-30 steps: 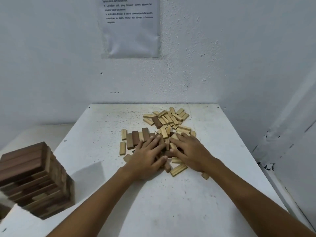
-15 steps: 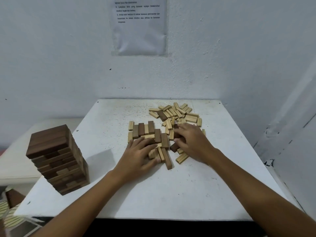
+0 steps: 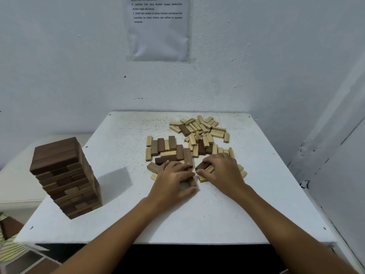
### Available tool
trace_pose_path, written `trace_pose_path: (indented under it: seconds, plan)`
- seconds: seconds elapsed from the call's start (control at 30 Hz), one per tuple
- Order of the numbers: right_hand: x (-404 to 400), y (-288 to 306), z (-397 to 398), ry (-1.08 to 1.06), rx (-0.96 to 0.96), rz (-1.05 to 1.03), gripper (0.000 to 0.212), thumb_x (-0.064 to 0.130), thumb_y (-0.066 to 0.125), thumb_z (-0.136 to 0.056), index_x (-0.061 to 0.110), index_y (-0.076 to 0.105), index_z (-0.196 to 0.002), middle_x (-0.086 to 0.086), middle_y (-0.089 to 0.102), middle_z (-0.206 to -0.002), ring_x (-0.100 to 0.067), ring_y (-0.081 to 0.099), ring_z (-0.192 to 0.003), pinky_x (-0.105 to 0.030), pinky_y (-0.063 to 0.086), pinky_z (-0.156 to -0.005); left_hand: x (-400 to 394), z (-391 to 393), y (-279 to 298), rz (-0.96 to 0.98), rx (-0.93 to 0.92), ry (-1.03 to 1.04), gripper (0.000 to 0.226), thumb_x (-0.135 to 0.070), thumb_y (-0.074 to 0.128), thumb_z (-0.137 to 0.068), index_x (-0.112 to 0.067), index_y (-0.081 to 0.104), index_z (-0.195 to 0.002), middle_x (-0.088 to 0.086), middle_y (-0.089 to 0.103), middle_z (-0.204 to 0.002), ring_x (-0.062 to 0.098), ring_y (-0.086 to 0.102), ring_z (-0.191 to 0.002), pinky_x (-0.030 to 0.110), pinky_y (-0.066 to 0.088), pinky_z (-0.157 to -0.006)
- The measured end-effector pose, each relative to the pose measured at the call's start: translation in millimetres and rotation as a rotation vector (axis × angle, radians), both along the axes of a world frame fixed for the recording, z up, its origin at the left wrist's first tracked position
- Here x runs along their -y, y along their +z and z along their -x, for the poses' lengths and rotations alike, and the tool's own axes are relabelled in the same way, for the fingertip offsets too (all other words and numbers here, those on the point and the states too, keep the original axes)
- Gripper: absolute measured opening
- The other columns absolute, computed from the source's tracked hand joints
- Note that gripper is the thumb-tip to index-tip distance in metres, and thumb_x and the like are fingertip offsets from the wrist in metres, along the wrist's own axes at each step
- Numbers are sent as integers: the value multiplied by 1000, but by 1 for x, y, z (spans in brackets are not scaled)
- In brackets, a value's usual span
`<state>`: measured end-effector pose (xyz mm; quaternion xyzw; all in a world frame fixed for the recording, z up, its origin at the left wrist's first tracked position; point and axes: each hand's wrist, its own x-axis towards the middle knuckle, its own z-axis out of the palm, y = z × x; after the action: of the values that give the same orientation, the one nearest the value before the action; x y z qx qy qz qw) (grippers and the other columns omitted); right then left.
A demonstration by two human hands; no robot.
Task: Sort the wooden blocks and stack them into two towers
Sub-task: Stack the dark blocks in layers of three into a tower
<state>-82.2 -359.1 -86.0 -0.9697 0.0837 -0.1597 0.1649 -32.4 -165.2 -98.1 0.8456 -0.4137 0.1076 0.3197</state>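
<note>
From the head camera, a white square counter [image 3: 197, 214] stands against a pale wall, with a printed paper sheet [image 3: 158, 30] taped above it. A tall tower of dark brown wooden blocks [image 3: 65, 177] stands on the counter's near left corner, well apart from the rest. A loose scatter of light and dark wooden blocks [image 3: 189, 141] covers the middle and far right of the counter, lying flat, mostly pale ones toward the back.

The left hand [image 3: 173, 182] lies palm down on the near edge of the scatter, fingers stretched over several blocks and thumb out to the side; a dark brown rectangular block [image 3: 187, 157] sits just beyond its fingertips. The right hand [image 3: 223, 171] is beside it, fingers curled over a short dark brown block [image 3: 202, 166] and the thumb close under it, with pale blocks partly beneath the palm.
</note>
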Motion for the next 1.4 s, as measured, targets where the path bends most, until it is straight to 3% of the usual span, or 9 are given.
trace_pose_path:
  seconds: [0.2,0.37,0.7,0.8,0.87,0.97,1.1,1.23,1.4]
  plan:
    - [-7,7,-1,22,99,-194,43,39,76,-78,17,67,-114,0,67,-113,-19,55,-108,-42,44,-94,-7,3,11,46,-116,-109,43,-44,81,-60,-23,71,-96,-12,62,-112,3,50,-113,43,24,-114]
    - [-13,18,15,206,128,-356,46,26,80,-76,18,66,-118,7,61,-120,-9,52,-115,-27,45,-96,-30,7,26,26,-176,-307,48,-32,85,-62,-17,66,-104,-5,61,-111,8,58,-101,22,49,-82]
    - [-27,19,40,462,-161,-270,48,39,81,-72,34,66,-118,19,57,-127,3,38,-118,-34,33,-99,-75,10,35,-296,-161,-315,46,-53,69,-72,-28,74,-110,-6,55,-137,5,52,-119,27,46,-98]
    - [-31,24,29,469,-97,-321,39,44,76,-75,31,69,-112,20,59,-119,1,46,-116,-34,41,-96,-77,12,31,-283,-146,-303,51,-50,72,-75,-26,70,-120,-5,56,-135,6,53,-119,20,43,-100]
    - [-36,29,15,434,24,-382,28,31,74,-81,21,71,-107,16,62,-108,-3,54,-108,-32,47,-92,-77,14,27,-258,-134,-283,57,-54,72,-75,-21,68,-122,-3,57,-137,8,54,-121,14,38,-101]
    - [-51,31,-14,389,90,-345,21,19,71,-85,13,72,-105,7,66,-102,-8,57,-100,-33,49,-88,-80,17,20,-213,-90,-268,56,-60,65,-78,-19,72,-115,-1,56,-139,12,56,-122,25,46,-101]
    - [-81,29,-47,351,35,-198,25,32,67,-86,17,73,-104,1,71,-100,-18,57,-101,-41,49,-86,-87,22,13,-164,12,-251,45,-56,63,-84,-22,75,-110,4,59,-129,15,53,-119,35,50,-94]
    - [-106,25,-62,284,4,-75,33,47,65,-86,19,72,-100,4,70,-93,-17,56,-95,-36,37,-82,-100,24,10,-151,-12,-222,46,-57,63,-85,-23,73,-114,2,59,-128,15,53,-118,40,50,-92]
    - [-117,18,-68,234,46,-138,28,40,70,-84,16,73,-97,1,72,-90,-18,62,-88,-39,46,-85,-108,24,9,-149,-9,-185,46,-60,61,-85,-27,72,-115,-1,60,-129,13,52,-116,41,49,-89]
